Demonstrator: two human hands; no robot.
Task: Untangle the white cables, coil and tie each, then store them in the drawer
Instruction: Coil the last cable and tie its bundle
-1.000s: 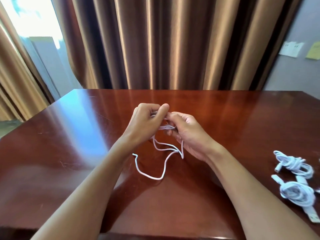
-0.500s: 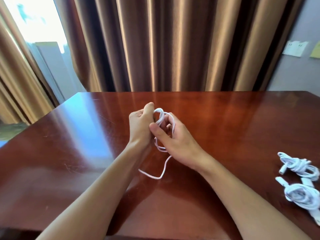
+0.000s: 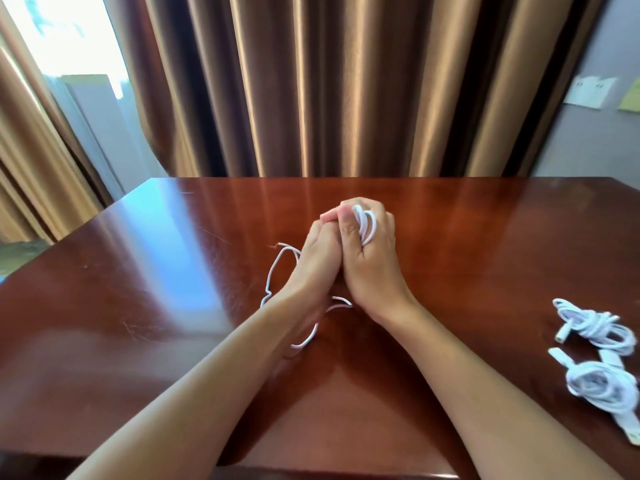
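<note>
A thin white cable (image 3: 366, 227) is looped several times around the fingers of my right hand (image 3: 372, 258), whose thumb presses on the loops. My left hand (image 3: 320, 258) lies pressed against the right one and pinches the cable at the fingertips. The loose tail of the cable (image 3: 273, 275) runs down the left of my left wrist, passes under my forearm and shows again on the wood between my wrists. Its bare end points left. Two coiled white cables sit at the right: one farther (image 3: 594, 327), one nearer (image 3: 602, 384).
All of this is on a glossy dark red wooden table (image 3: 138, 306). Brown curtains (image 3: 346, 84) hang behind its far edge, with a bright window at the left. No drawer is in view.
Both hands have moved away from me and pressed together. More cable is wound on my right fingers, and the loose tail has swung over to the left.
</note>
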